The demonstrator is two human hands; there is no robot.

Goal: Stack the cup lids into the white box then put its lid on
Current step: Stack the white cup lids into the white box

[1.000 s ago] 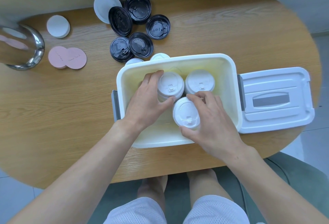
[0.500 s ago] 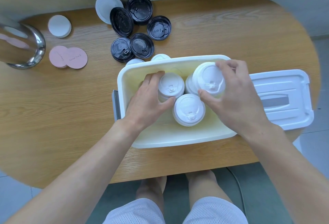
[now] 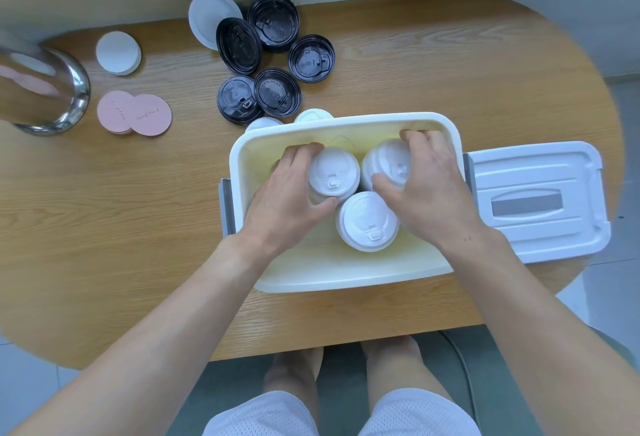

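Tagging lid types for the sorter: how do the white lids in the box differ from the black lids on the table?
The white lids sit in stacks inside the white box; the black lids lie loose on the table behind it. Both hands grip white stacks: left hand, right hand. No hand touches the black ones. Both kinds are round sip lids.

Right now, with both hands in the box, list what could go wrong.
1. The three white lid stacks crowd together in the white box; the right hand setting its stack down could topple a neighbour.
2. The black lids still lie loose on the table; taller stacks might block the box lid from closing.
3. The left hand steadies only one stack.
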